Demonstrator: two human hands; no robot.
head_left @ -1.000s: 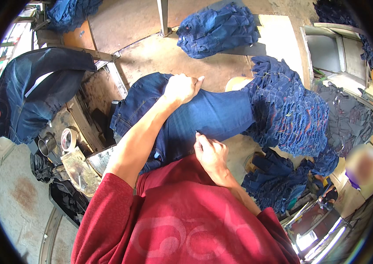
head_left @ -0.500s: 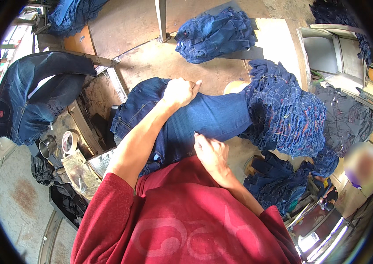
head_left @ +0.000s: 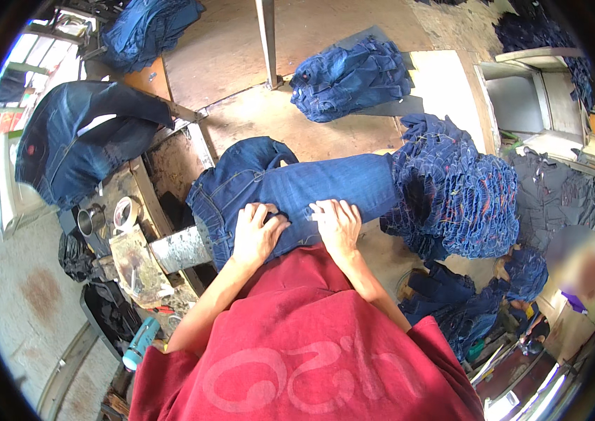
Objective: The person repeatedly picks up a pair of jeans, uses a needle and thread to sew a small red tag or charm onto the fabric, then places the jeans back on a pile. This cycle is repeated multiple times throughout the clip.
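A pair of blue jeans point(head_left: 339, 182) lies across in front of me, waistband to the left and leg to the right, over a narrow speckled board point(head_left: 177, 250) that shows at the waist end. My left hand point(head_left: 259, 235) is closed on the jeans' near edge, fingers curled into the denim. Right beside it, my right hand point(head_left: 339, 226) rests on the leg, closed in a pinch. A small pale piece point(head_left: 313, 212) shows at its thumb and fingertips; its kind cannot be made out.
A thick stack of bunched denim point(head_left: 462, 189) adjoins the leg's right end. Another jeans pile point(head_left: 350, 77) lies farther off. Dark jeans point(head_left: 80, 140) hang at the left, near a tape roll point(head_left: 126, 213) and a metal cup point(head_left: 90, 221). A partly seen person point(head_left: 581, 270) is at the right.
My left hand has come back from the jeans' far edge to the near edge. My right hand stays near the same spot on the leg, now showing a pale piece.
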